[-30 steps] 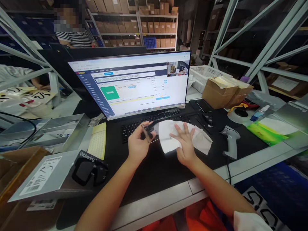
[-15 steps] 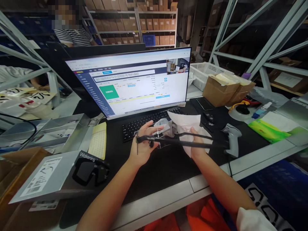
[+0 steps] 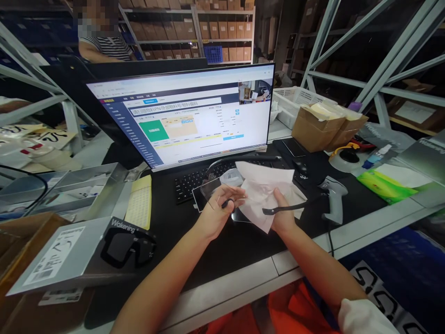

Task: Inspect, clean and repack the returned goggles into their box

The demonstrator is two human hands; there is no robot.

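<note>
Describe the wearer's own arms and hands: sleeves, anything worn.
The left hand and right hand are bare: no gloves, rings or watch show. Both forearms are uncovered. A white sleeve shows only on the right upper arm; none is in view on the left.

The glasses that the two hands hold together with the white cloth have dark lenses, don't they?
No. The head view shows that the glasses have a clear lens, not dark ones. The left hand and the right hand do hold them together with the white cloth.
</note>
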